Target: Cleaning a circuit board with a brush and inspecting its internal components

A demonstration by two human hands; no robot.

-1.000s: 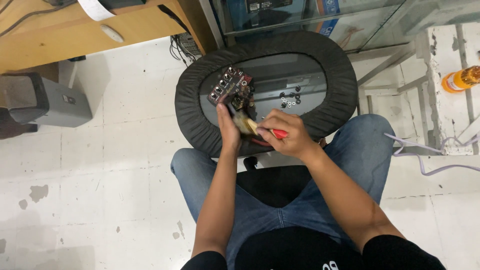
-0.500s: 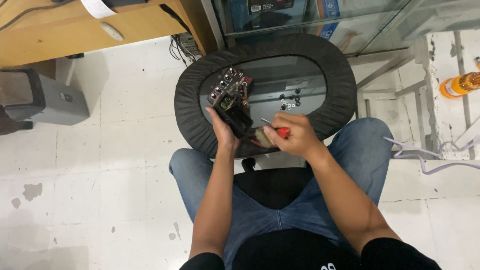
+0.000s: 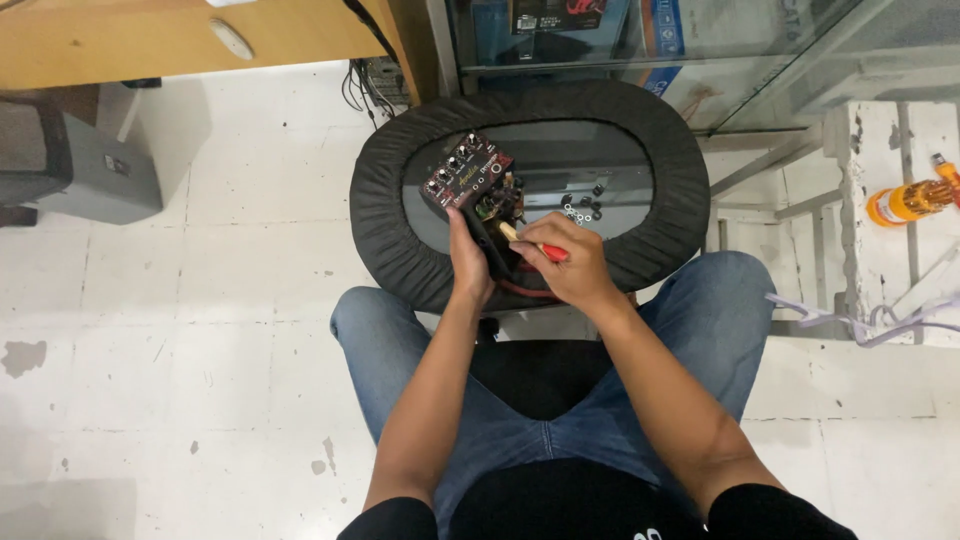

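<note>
White tiled floor [image 3: 220,330] took up most of the view, w/ a wooden desk [image 3: 150,40] top left, a grey box [image 3: 85,170] under it and a glass cabinet [image 3: 640,40] at the top. Person sat in blue jeans [image 3: 700,330], knees either side of an oval worktop [image 3: 400,270] w/ a black padded rim. Above its grey centre sat the dark electronics unit [image 3: 468,175] w/ a row of knobs, tilted, circuit board showing at its lower right. Left hand [image 3: 468,270] gripped the unit's lower end, fingers clamped round it. Right hand [image 3: 575,265], just beside, had fingers closed on a red-handled tool [image 3: 540,247], pale tip at the board. Small dark screws [image 3: 582,208] lay near, on the grey centre. Orange bottle [image 3: 905,203] stood far right.
</note>
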